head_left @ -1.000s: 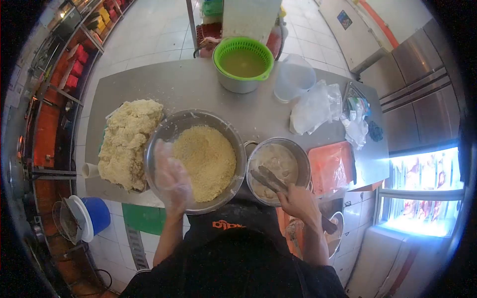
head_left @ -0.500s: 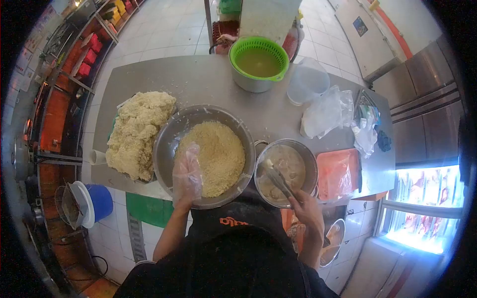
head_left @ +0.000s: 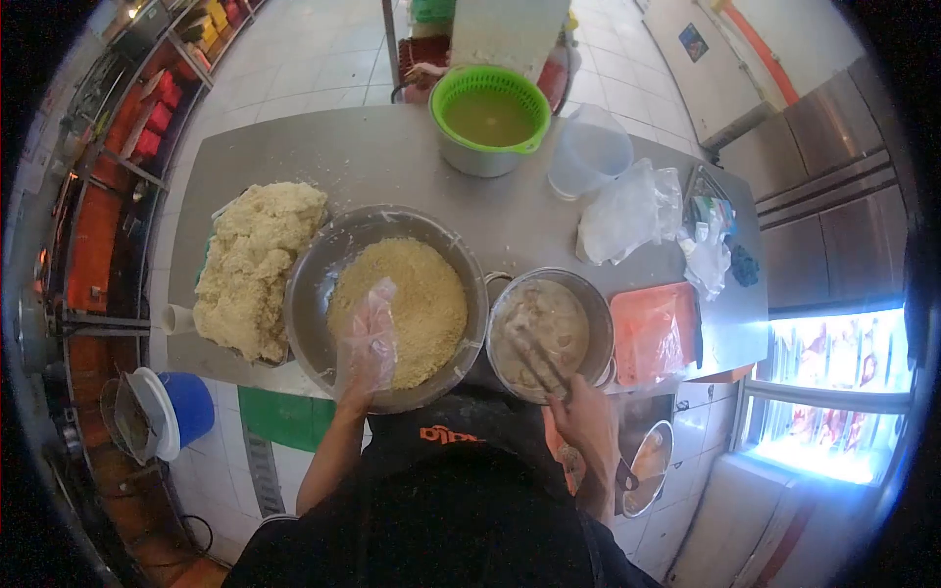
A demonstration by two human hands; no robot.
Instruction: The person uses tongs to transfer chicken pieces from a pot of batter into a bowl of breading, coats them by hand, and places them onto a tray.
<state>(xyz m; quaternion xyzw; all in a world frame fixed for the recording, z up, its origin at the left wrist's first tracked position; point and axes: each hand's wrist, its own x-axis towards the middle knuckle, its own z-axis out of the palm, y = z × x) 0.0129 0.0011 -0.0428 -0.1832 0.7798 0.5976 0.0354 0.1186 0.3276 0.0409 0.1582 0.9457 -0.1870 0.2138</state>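
A clear plastic glove covers my left hand (head_left: pixel 369 345), which rests at the near side of the crumbs (head_left: pixel 417 299) in a wide metal bowl (head_left: pixel 312 279); its fingers look extended, with nothing visible in them. My right hand (head_left: pixel 585 416) is bare and closed round metal tongs (head_left: pixel 537 361). The tips of the tongs are in the pot (head_left: pixel 609 328), over pale, cloudy liquid with pieces in it (head_left: pixel 564 318). Motion blurs the tips, and I cannot make out whether they hold a piece.
Left of the bowl lies a large crumb heap (head_left: pixel 257 265). Behind are a green colander (head_left: pixel 537 137) in a pot and a clear container (head_left: pixel 591 152). Plastic bags (head_left: pixel 627 216) and a pink tray (head_left: pixel 649 338) lie right. A blue bucket (head_left: pixel 191 407) stands below the table's left side.
The tongs have dipped lower into the pot, and the pale thing at their tips no longer shows clearly. The whole view has shifted slightly. My left hand stays in the bowl.
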